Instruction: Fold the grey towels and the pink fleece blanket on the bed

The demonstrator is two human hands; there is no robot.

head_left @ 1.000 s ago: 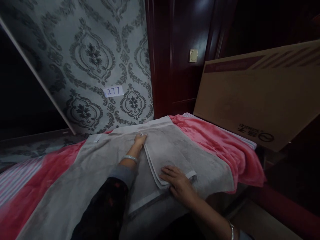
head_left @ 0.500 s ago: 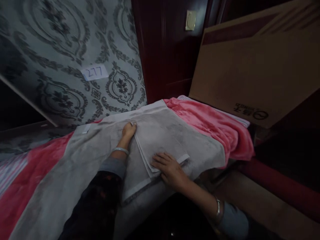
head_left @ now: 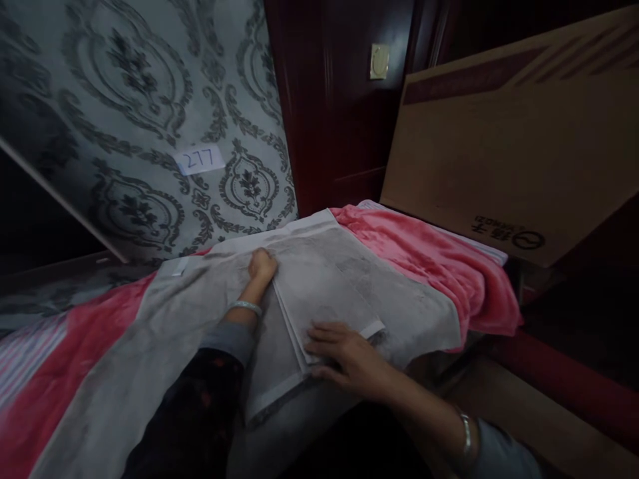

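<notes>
A grey plush cloth [head_left: 170,332] with pale hem bands is spread in front of me. On it lies a folded layered section of grey cloth [head_left: 319,286], its stacked edges showing on the near left side. My left hand [head_left: 263,267] is closed at the far left edge of this folded section, with the fabric at its fingertips. Near the front corner, my right hand [head_left: 349,356] rests on the fold with fingers stretched out, the thumb lower and apart from them. Its fingertips press lightly on the top layer.
Under the grey cloth, a pink plush blanket [head_left: 424,246] shows at the right and left. A large cardboard box [head_left: 509,146] leans behind at the right. Patterned wallpaper [head_left: 140,80] bears a paper marked 277 [head_left: 202,159], beside a dark red wood panel [head_left: 339,113].
The view has shifted slightly, so everything sits a little lower and to the right. Both hands stay at the same places on the folded cloth; the right thumb stands farther from the fingers.
</notes>
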